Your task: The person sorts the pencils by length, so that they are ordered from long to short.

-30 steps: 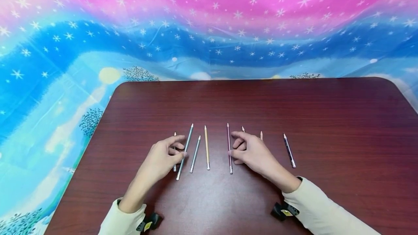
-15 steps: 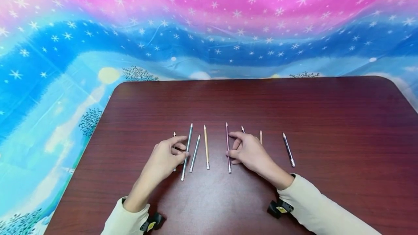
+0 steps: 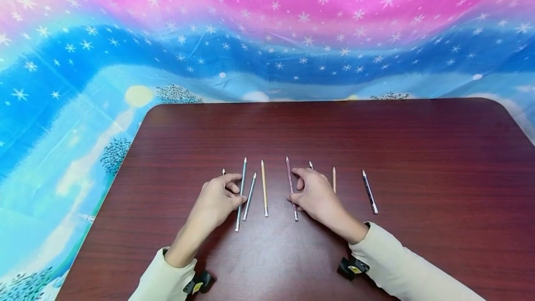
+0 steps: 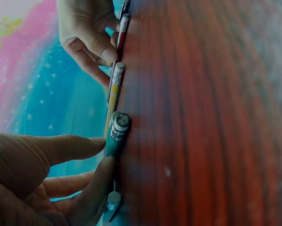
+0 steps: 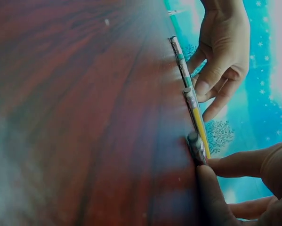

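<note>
I see the left grip [image 3: 218, 199] pinched narrow on a long blue-green pencil [image 3: 244, 171], and the right grip [image 3: 313, 192] pinching a purple pencil [image 3: 288, 170]. Sharp tips [image 3: 245, 159] poke out ahead, rubber ends [image 4: 122, 121] behind. Just right of the left grip lies a short blue pencil [image 3: 251, 194]; a yellow pencil [image 3: 265, 192] lies between both grips. The table [image 3: 267, 264] is shiny, dark red-brown.

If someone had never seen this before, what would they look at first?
Probably the big pink-and-blue snowflake cloth hanging behind the table. Next, perhaps, the left hand touching a long teal pencil, and the right hand touching a purple pencil. The yellow pencil lying between the hands also stands out against the dark tabletop.
</note>
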A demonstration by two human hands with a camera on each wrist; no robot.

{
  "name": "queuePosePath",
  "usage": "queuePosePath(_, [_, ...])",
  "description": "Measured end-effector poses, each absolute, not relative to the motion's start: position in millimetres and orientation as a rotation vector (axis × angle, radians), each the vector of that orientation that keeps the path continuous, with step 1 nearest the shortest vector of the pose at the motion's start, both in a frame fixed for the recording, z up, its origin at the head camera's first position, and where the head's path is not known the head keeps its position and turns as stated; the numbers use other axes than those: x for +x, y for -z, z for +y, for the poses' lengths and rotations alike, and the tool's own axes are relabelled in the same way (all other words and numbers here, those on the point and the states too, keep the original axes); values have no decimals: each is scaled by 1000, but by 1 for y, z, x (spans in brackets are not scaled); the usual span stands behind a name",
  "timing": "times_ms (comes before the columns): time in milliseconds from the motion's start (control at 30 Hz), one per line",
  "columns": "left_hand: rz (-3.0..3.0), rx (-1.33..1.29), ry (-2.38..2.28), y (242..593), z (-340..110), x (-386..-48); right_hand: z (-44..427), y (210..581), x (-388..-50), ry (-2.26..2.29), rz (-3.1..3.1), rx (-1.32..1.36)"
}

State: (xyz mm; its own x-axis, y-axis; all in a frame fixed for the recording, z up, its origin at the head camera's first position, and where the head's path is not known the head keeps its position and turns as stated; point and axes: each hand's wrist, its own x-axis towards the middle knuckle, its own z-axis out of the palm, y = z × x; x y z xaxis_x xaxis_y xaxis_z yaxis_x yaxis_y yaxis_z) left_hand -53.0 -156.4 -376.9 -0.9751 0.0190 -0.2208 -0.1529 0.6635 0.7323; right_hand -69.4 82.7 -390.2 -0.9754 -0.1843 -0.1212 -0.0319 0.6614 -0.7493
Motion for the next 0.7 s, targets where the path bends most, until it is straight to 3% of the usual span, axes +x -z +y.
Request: queuePosePath(700, [2835,-108,-870,376,-148,-55,80,384,-62,940,2887,-297])
